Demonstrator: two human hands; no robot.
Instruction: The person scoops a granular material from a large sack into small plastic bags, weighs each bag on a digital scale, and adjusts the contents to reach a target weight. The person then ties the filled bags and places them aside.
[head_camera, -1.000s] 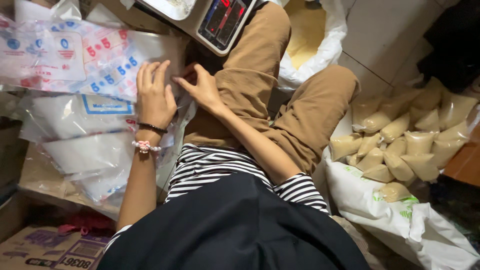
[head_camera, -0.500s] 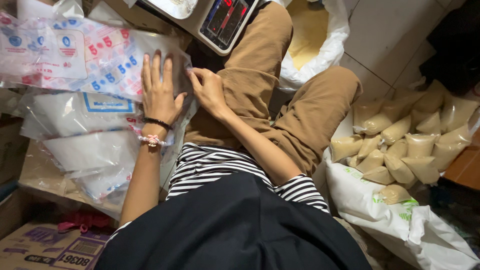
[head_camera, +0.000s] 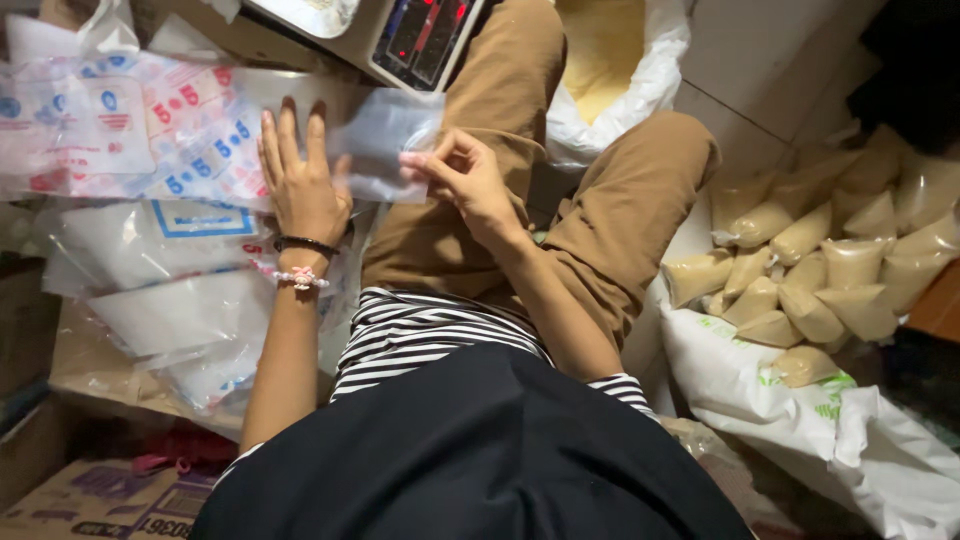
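Observation:
My left hand (head_camera: 300, 180) lies flat, fingers spread, on a stack of clear plastic bags (head_camera: 150, 130) with red and blue print. My right hand (head_camera: 460, 178) pinches the edge of one clear plastic bag (head_camera: 385, 140) and lifts it off the stack toward my brown-trousered lap. The bag hangs partly raised between both hands. Black and pink bracelets circle my left wrist.
A digital scale (head_camera: 400, 35) with a red display sits ahead. A white sack of yellowish powder (head_camera: 605, 60) stands beyond my knee. Several filled, tied small bags (head_camera: 820, 260) pile on a white sack at right. More packed bags (head_camera: 150, 300) and cardboard boxes (head_camera: 100, 500) lie left.
My right hand has moved right and pulled one clear bag up off the stack. My left hand has slid slightly forward, staying flat on the stack.

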